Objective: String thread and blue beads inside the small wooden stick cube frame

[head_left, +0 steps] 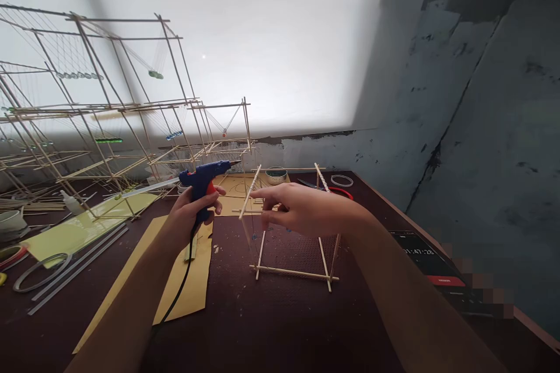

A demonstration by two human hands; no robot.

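Note:
My left hand (192,210) is wrapped round the grip of a blue glue gun (203,178). The nozzle points right, above the table, and a clear glue stick (151,186) sticks out of the back. A small frame of wooden sticks (293,273) stands in front of me. Over its top is my right hand (301,204), index finger stretched out to the upper left stick (250,192). The thumb sits lower, apart from the index finger. Below the fingers hangs a small blue bead (254,237). The right hand hides part of the frame's top.
Large stick frames with hanging beads (109,108) fill the back left. Yellow card (184,291) lies under my left arm, near spare glue sticks (81,268). Behind the small frame are a round tin (276,175) and red-handled tool (343,192). A phone (431,259) lies right.

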